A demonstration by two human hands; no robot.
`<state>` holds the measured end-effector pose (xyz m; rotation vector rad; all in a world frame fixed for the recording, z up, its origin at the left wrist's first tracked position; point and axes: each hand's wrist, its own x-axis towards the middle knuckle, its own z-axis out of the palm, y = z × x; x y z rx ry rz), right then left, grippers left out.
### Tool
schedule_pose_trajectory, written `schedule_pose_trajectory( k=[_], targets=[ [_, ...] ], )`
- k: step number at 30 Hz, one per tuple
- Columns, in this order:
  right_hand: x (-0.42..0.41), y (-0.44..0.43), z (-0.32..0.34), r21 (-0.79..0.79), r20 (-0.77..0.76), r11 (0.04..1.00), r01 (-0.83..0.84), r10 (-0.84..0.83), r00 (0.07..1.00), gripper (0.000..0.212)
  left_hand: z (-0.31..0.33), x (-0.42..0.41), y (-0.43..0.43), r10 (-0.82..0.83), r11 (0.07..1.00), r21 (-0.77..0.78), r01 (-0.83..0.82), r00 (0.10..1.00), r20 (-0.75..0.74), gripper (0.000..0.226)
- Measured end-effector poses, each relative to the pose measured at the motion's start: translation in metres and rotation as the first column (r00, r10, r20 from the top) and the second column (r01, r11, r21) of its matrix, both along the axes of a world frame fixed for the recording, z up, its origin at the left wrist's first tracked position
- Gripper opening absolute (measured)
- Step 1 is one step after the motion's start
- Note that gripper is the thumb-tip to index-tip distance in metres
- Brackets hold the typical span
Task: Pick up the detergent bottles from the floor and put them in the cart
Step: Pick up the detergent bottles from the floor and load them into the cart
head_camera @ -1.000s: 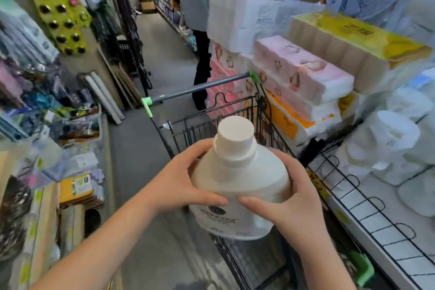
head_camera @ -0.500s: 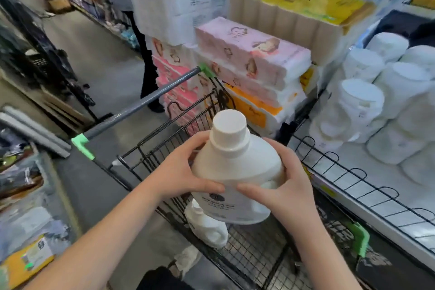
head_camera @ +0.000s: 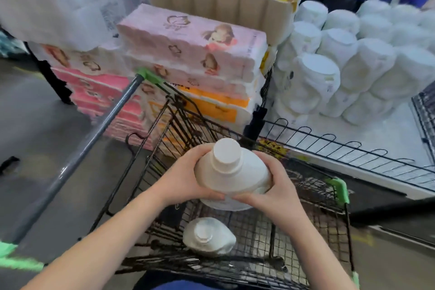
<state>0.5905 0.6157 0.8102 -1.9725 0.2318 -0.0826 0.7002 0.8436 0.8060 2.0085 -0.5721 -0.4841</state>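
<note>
The detergent bottle (head_camera: pixel 231 173) sits between both grips, above the wire basket of the shopping cart (head_camera: pixel 150 172). The left grip (head_camera: pixel 181 179) grasps its shoulder from nine o'clock, fingers curled over the top at ten and thumb along the lower edge toward six. The right grip (head_camera: pixel 275 188) grasps it from three o'clock, thumb meeting the lower edge near five. The two thumbs lie just beside each other under the bottle's near face.

The bottle is white and squat, with a wide rounded shoulder and a tall, stepped cap (head_camera: pixel 227 153) that points up at the camera, leaning a little toward twelve. Its label cannot be read from here.

At six o'clock from it, a second white bottle (head_camera: pixel 208 236) rests on the basket's mesh floor, cap also facing up. The cart's grey handle bar (head_camera: pixel 94 139) runs off toward eight o'clock. At twelve o'clock stand stacked tissue packs (head_camera: pixel 188 47); at two o'clock, wrapped white paper rolls (head_camera: pixel 329 73) fill a shelf.
</note>
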Motion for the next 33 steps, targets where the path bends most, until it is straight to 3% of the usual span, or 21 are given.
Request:
schedule_pose_trajectory(
  k=[10,15,20,23,33],
  targets=[
    [0.026,0.009,-0.088,-0.040,-0.209,0.999,-0.003,-0.005,0.978,0.099,-0.074,0.027,-0.007,-0.124,0.977,0.167,0.133,0.990,-0.066,0.099],
    [0.038,0.013,-0.131,-0.082,-0.279,0.996,-0.029,0.005,0.960,0.077,-0.118,0.033,-0.008,-0.123,0.957,0.247,0.153,0.983,-0.133,0.103],
    [0.046,0.018,-0.178,-0.061,-0.346,0.996,-0.066,0.041,0.937,0.083,-0.165,0.040,-0.007,-0.151,0.939,0.281,0.200,0.971,-0.187,0.103],
    [0.048,0.021,-0.210,-0.063,-0.395,0.996,-0.063,0.033,0.918,0.102,-0.192,0.041,-0.006,-0.140,0.927,0.316,0.202,0.968,-0.207,0.102],
    [0.043,0.019,-0.266,-0.055,-0.444,0.990,-0.130,0.092,0.891,0.101,-0.243,0.039,-0.003,-0.089,0.907,0.366,0.206,0.946,-0.312,0.106]
  ],
)
